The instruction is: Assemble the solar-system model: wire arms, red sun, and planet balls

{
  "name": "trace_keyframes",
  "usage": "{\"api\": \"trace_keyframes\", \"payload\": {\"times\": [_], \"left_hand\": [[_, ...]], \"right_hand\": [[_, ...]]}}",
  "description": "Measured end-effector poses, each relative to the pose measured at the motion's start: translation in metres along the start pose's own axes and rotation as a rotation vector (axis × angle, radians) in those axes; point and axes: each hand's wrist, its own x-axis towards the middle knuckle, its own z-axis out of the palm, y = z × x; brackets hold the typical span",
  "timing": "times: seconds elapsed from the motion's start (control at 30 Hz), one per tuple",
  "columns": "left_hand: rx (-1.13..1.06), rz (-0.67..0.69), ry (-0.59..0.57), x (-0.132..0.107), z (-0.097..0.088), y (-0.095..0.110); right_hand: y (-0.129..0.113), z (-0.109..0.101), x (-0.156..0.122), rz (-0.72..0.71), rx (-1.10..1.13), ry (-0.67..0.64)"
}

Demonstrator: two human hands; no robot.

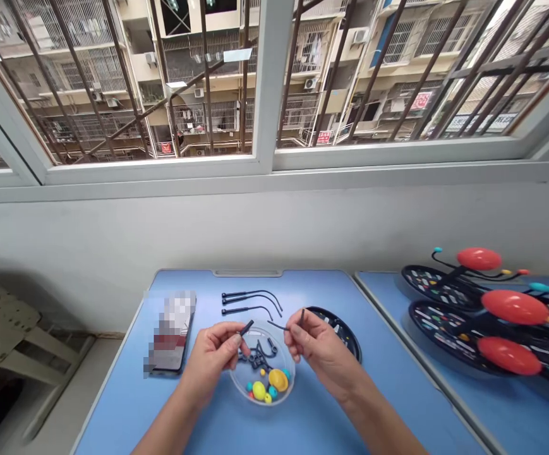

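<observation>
Just over the clear plastic bowl (262, 404), the left hand (212, 357) had its fingertips clamped on a short black connector (246, 327) and the right hand (321, 351) on a thin black rod (278, 326), both seemingly light, flexible pieces best held near their thicker ends.

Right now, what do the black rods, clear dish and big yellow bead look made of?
The black rods look like matte rubber or plastic, dull-surfaced. The clear dish seems transparent plastic, possibly glass, since contents show through. The big yellow bead looks smooth plastic or painted wood; hard to tell.
</observation>
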Motion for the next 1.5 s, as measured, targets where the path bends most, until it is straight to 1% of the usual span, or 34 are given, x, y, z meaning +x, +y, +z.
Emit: {"api": "trace_keyframes", "payload": {"times": [0.1, 0.23, 0.3, 0.4, 0.53, 0.67, 0.8, 1.03, 1.17, 1.37, 1.5], "left_hand": [[0.031, -0.038, -0.015, -0.001, 0.001, 0.001], [0.175, 0.043, -0.009, -0.003, 0.003, 0.003], [0.213, 0.087, -0.003, -0.003, 0.004, 0.002], [0.248, 0.099, 0.016, -0.002, 0.003, 0.001], [0.281, 0.079, 0.039, -0.002, 0.003, 0.002], [0.328, 0.118, 0.042, -0.002, 0.003, 0.003], [0.356, 0.166, 0.044, -0.003, 0.003, 0.003], [0.398, 0.187, 0.028, -0.002, 0.003, 0.003], [0.431, 0.2, 0.024, -0.001, 0.002, 0.002], [0.544, 0.263, 0.008, -0.003, 0.0, -0.002], [0.588, 0.285, -0.011, -0.004, 0.002, -0.003]], "right_hand": [[0.001, 0.001, -0.004, 0.007, -0.048, 0.027], [0.004, 0.002, -0.006, -0.086, -0.147, 0.048], [0.005, 0.003, -0.007, -0.112, -0.177, 0.042], [0.005, 0.004, -0.009, -0.084, -0.201, 0.023], [0.006, 0.004, -0.011, -0.053, -0.284, 0.052], [0.004, 0.005, -0.013, -0.015, -0.326, 0.066], [0.001, 0.009, -0.015, -0.009, -0.339, 0.069], [0.001, 0.011, -0.016, -0.013, -0.383, 0.065], [0.004, 0.009, -0.018, -0.058, -0.472, 0.056], [0.004, 0.009, -0.021, -0.146, -0.664, 0.055], [0.003, 0.011, -0.023, -0.177, -0.712, 0.044]]}}
